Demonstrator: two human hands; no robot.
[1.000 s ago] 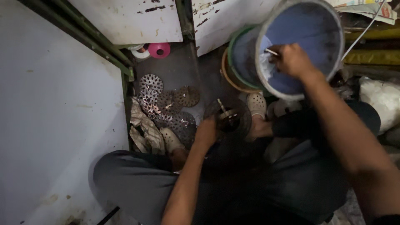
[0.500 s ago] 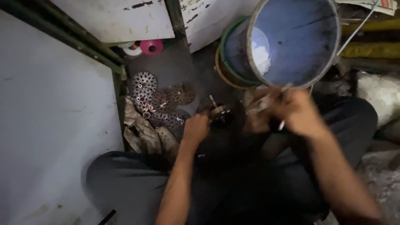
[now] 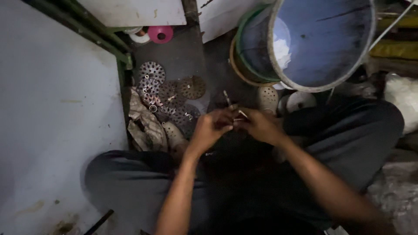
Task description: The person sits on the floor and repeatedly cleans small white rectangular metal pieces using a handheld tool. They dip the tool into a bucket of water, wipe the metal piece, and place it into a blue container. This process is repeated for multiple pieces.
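My left hand (image 3: 212,127) and my right hand (image 3: 260,125) meet above my lap. Between the fingertips sits a small metal piece (image 3: 238,115), thin and pale; both hands pinch it. A short dark rod (image 3: 227,98) sticks up just behind the left fingers; I cannot tell which hand carries it. A large blue bucket (image 3: 324,43) lies tilted just beyond my right hand, with something white inside. Perforated round metal discs (image 3: 167,93) lie scattered on the dark floor left of my left hand.
A grey-white panel (image 3: 52,113) with a green metal frame (image 3: 119,61) fills the left side. A pink spool (image 3: 160,34) lies at the back. Crumpled brown paper (image 3: 146,122) and pale slippers (image 3: 267,98) rest near my knees. A white sack (image 3: 402,102) sits right.
My right hand came out of the blue bucket and down to my lap, joining the left hand. The left hand rose slightly toward it. The view shifted forward.
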